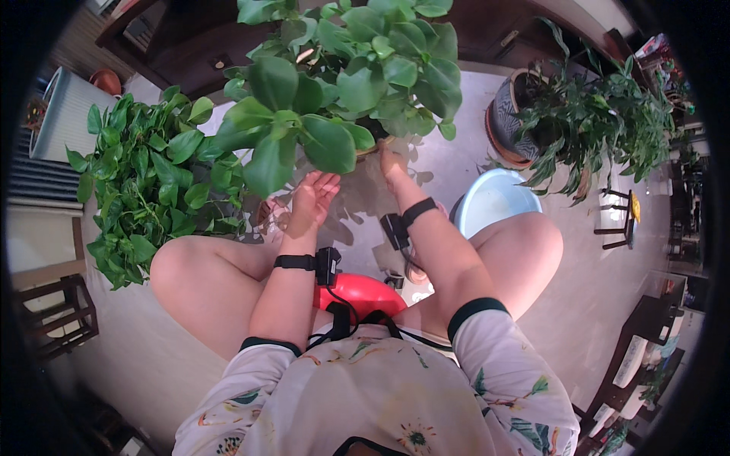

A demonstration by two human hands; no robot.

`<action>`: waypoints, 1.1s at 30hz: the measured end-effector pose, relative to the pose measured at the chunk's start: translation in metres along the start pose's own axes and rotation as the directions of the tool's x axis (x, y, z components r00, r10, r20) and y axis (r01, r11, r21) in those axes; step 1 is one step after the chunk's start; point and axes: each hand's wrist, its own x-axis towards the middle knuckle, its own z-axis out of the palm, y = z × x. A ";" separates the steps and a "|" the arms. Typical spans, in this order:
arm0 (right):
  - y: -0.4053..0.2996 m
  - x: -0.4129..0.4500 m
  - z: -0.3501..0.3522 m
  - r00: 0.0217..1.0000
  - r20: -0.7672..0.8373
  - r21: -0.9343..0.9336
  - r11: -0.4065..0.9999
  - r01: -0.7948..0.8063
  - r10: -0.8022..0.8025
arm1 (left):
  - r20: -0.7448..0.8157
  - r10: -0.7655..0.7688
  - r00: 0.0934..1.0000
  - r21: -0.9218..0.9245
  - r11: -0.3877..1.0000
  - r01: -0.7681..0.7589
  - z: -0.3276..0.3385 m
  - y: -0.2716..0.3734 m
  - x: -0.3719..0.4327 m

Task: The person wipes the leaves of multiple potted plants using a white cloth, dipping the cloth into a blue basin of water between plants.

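A bushy potted plant with broad rounded green leaves (279,128) stands before me, its pot mostly hidden by foliage. Just below its lower leaves is my left hand (315,196), palm turned up and fingers apart, with nothing visible in it. My right hand (392,164) reaches to the pot rim (376,146) on the right side of the plant; its fingertips are partly hidden there, so whether they grip the rim is unclear. Each wrist wears a black strap with a small black box.
A trailing leafy plant (165,176) spreads at the left. Right of my right forearm sits a light blue basin (497,199), with a patterned pot (510,122) of drooping foliage beyond it. A red rounded object (362,293) lies between my legs. A small stool (619,219) stands far right.
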 end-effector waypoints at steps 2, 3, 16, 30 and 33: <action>-0.005 0.008 -0.019 0.996 0.022 -0.205 0.974 0.094 -0.092 | 0.010 -0.035 0.999 0.055 0.998 0.034 0.011 -0.007 -0.009; -0.007 0.005 -0.021 0.994 0.041 -0.205 0.973 0.110 -0.104 | 0.007 -0.043 0.999 0.080 0.996 0.042 0.013 -0.009 -0.014; 0.016 0.063 -0.035 0.986 0.098 -0.223 0.963 0.152 -0.132 | -0.003 -0.106 0.994 0.270 0.957 0.103 0.092 -0.051 -0.069; 0.062 -0.050 0.098 0.916 0.361 0.415 0.849 -0.327 0.176 | -0.037 0.069 0.997 0.285 0.957 -0.056 0.064 -0.011 -0.096; 0.079 -0.066 0.084 0.938 0.347 0.668 0.705 -0.238 -0.012 | 0.017 0.106 0.994 0.318 0.942 -0.106 0.077 -0.011 -0.097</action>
